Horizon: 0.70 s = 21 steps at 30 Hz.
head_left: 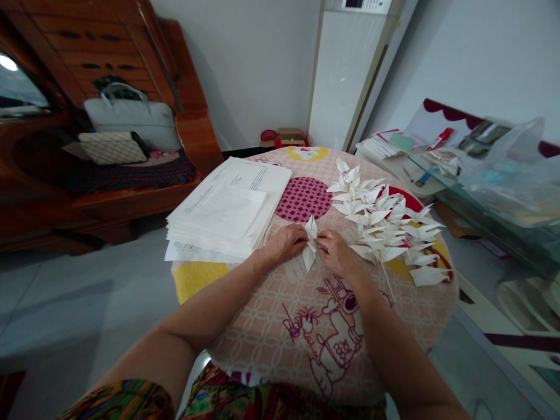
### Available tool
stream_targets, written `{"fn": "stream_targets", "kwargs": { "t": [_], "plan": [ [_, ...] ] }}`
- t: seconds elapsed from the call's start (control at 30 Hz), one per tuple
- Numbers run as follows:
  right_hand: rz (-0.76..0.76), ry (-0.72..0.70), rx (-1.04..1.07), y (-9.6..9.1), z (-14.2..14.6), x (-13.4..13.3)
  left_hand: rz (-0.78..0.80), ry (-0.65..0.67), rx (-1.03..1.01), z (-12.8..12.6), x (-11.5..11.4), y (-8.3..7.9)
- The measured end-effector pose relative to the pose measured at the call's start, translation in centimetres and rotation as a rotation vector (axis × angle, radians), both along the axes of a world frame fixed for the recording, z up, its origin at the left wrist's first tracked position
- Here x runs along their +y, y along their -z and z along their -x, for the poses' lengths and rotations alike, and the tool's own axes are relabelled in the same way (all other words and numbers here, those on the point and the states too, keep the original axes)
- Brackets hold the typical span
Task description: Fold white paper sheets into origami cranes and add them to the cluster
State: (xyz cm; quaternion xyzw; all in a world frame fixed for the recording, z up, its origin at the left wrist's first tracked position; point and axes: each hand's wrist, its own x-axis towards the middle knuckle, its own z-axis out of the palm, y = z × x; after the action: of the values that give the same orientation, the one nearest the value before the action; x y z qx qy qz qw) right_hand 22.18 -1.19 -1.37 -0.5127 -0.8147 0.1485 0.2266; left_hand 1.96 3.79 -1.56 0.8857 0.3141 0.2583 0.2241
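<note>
A small folded white paper piece [310, 242] stands between my two hands near the middle of a round table. My left hand [285, 242] pinches its left side with closed fingers. My right hand [336, 251] grips its right side, fingers also closed. A patterned pink and yellow cloth [306, 326] covers the table. To the right lies a heap of several finished folded paper shapes [385, 224]. A thick stack of white printed sheets [230, 210] rests at the table's left.
A wooden bench [131, 175] with a grey bag [131, 119] and a checked pouch stands at the left. A glass-topped table [481, 192] with papers and a plastic bag is at the right. A white tall unit [345, 70] stands behind.
</note>
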Motion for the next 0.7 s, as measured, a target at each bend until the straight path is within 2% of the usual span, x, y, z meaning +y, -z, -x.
{"fn": "stream_targets", "kwargs": {
  "t": [0.17, 0.43, 0.7],
  "plan": [
    [-0.021, 0.065, 0.097, 0.3, 0.0, 0.5, 0.132, -0.124, -0.039, -0.3, 0.7, 0.0],
    [0.009, 0.161, 0.143, 0.5, 0.4, 1.9, 0.259, -0.150, -0.057, -0.5, 1.5, -0.2],
    [0.014, 0.172, 0.156, 0.2, 0.6, 2.2, 0.277, -0.247, 0.010, -0.9, 1.4, -0.8]
  ]
}}
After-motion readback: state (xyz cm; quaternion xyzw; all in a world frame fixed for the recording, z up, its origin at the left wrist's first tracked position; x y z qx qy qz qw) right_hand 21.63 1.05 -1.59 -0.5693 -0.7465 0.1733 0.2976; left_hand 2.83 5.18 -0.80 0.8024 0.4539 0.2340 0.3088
